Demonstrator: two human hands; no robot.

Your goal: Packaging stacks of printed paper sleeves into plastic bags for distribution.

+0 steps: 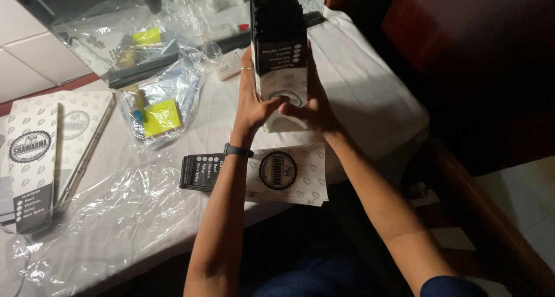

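Both my hands are up on a tall stack of flat black-and-white paper sleeves (280, 48), standing on end near the far side of the surface (370, 95). My left hand (252, 100) presses flat against the stack's left face, ring on one finger, a dark watch (237, 151) at the wrist. My right hand (315, 103) wraps the right side and the lower end, fingers (292, 103) clenched around the stack there. So both sets of fingers are grasping the stack between them.

Just below my wrists lies a second pile of flat sleeves (272, 173), fanned slightly, black band at the left end, white patterned paper with a round dark emblem in the middle. My left forearm crosses over part of it.

Off to the left, crumpled clear plastic wrap (110, 216) spreads over the near corner. Further left sits an upright white box (29, 170) with the same round emblem and a dark panel low down, another flat one (81, 123) beside it. Beyond those, a clear bag (167, 95) holds bright yellow packets (162, 117), and a white tube with a red cap (231, 63) lies near the stack.

The surface wears a white cloth, lit hard from above. To the right the room falls dark, with reddish wood (480, 216) and pale floor tiles (520, 199).
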